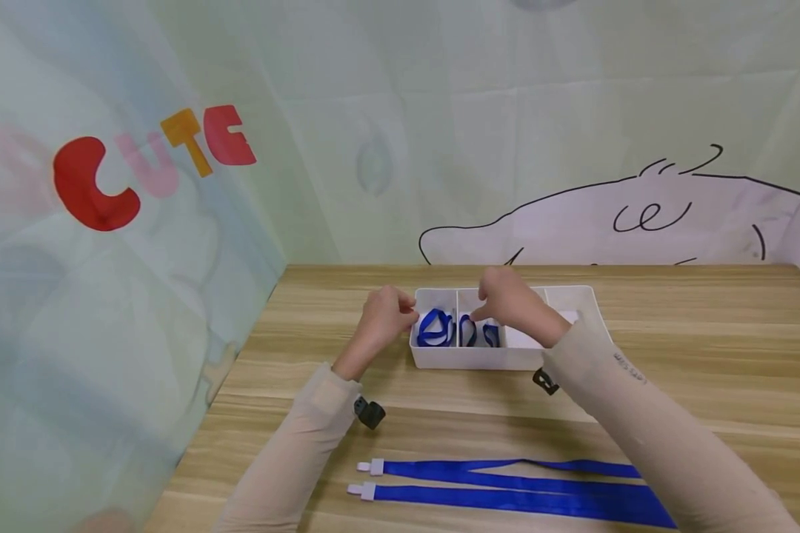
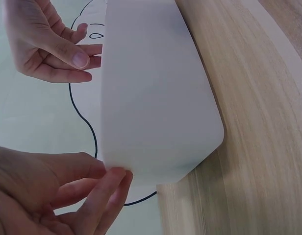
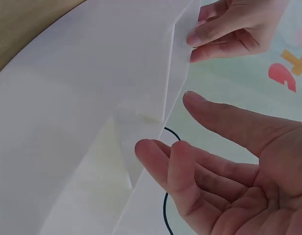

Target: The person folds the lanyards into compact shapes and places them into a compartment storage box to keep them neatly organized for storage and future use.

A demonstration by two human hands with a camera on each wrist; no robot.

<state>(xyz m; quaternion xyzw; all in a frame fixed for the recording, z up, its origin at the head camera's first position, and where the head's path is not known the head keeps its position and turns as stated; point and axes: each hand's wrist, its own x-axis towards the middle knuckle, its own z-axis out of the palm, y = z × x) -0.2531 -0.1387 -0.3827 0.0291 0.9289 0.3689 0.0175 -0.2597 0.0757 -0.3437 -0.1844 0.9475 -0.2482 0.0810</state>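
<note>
A white divided box (image 1: 480,359) stands on the table. My left hand (image 1: 388,309) pinches its left rim between thumb and fingers; the left wrist view shows this grip at the box corner. A coiled blue lanyard (image 1: 435,340) lies in the left compartment. Blue lanyard loops (image 1: 491,334) show in the middle compartment, partly hidden. Over that compartment is my right hand (image 1: 510,303). In the right wrist view, its thumb and bent fingers are apart with nothing between them. The right compartment is partly covered by my right forearm.
Blue lanyards (image 1: 453,497) with white clips (image 1: 368,491) lie stretched across the near part of the wooden table (image 1: 293,326), running under the right sleeve. Behind the table hangs a printed cloth backdrop (image 1: 387,111), which also runs along the left side.
</note>
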